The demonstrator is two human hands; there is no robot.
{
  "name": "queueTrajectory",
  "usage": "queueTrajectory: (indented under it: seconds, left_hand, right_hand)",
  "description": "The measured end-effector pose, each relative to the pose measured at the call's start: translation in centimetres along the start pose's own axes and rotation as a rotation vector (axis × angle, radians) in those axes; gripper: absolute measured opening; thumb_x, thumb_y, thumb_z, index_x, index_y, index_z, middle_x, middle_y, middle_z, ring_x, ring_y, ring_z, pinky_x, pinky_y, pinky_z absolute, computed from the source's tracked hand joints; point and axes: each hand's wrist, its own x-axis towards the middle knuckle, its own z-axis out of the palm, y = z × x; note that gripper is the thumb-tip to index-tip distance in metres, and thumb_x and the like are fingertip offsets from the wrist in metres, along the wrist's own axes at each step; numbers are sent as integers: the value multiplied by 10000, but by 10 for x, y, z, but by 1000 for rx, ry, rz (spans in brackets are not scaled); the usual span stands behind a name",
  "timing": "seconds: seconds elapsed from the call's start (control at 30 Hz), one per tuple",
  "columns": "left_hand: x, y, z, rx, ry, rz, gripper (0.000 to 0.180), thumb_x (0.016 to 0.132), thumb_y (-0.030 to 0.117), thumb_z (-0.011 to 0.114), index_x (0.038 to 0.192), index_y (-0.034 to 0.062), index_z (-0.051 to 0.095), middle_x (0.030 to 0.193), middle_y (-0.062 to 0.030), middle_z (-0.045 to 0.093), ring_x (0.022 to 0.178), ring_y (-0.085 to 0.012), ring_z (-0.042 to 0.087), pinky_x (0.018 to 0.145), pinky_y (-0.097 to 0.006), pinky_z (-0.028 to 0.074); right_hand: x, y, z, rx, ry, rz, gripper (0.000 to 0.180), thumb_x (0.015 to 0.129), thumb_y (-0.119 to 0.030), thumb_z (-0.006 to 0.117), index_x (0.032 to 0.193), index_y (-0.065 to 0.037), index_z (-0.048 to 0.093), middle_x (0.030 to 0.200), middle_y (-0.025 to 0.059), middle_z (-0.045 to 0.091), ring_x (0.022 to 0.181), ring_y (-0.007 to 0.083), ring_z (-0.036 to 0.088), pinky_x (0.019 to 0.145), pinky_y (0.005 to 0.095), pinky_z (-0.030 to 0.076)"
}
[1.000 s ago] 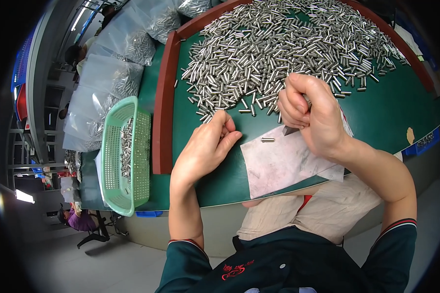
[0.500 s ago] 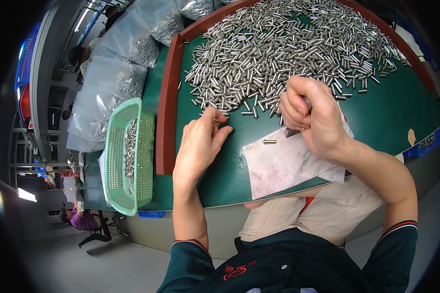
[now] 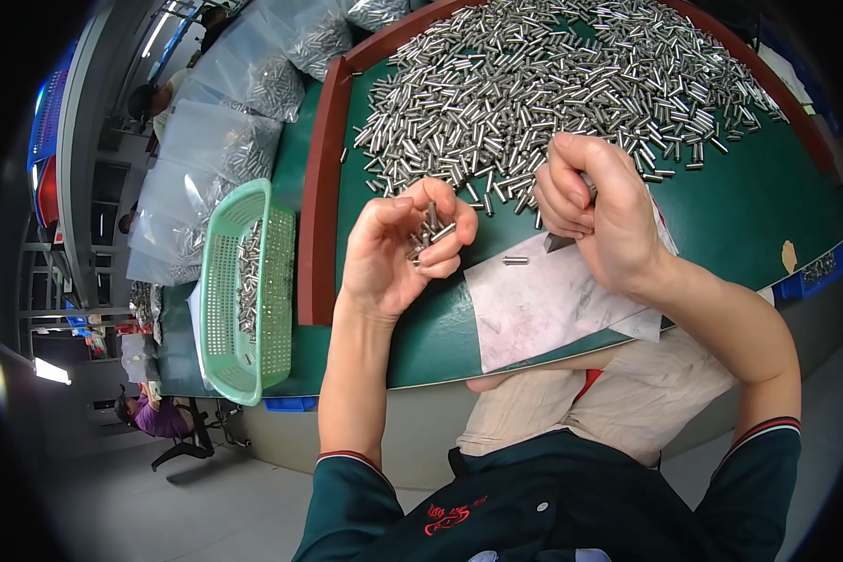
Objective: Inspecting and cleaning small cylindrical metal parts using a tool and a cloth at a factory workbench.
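Several pins [image 3: 443, 233] sit in my curled left hand [image 3: 382, 260], between the pile [image 3: 534, 103] and the near edge of the surface [image 3: 731, 220]. My right hand [image 3: 601, 214] clenches a dark tool [image 3: 557, 243] over the white sheet [image 3: 525, 318], where a lone pin [image 3: 516, 260] lies.

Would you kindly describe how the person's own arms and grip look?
Both forearms are bare below short dark green sleeves edged in red and white. The left grip and right grip are ungloved, with no watch or bracelet visible.
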Motion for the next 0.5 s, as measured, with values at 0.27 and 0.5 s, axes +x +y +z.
queueTrajectory:
  seconds: [0.27,0.5]
  left_hand:
    - [1,-24,19,1490,113,265,102,798,69,556,859,-11,541,580,-61,536,504,-119,506,468,-251,381]
    - [1,-37,18,1673,-1,413,111,772,82,568,813,12,492,572,-149,533,540,-316,537,486,-389,402]
  right_hand:
    - [-2,3,-2,111,-7,-96,383,873,-230,311,509,-113,290,410,-24,251,389,73,176,385,233,167]
    - [-5,5,2,86,-24,-70,373,864,-220,326,509,-112,291,414,-22,253,389,73,178,389,235,169]
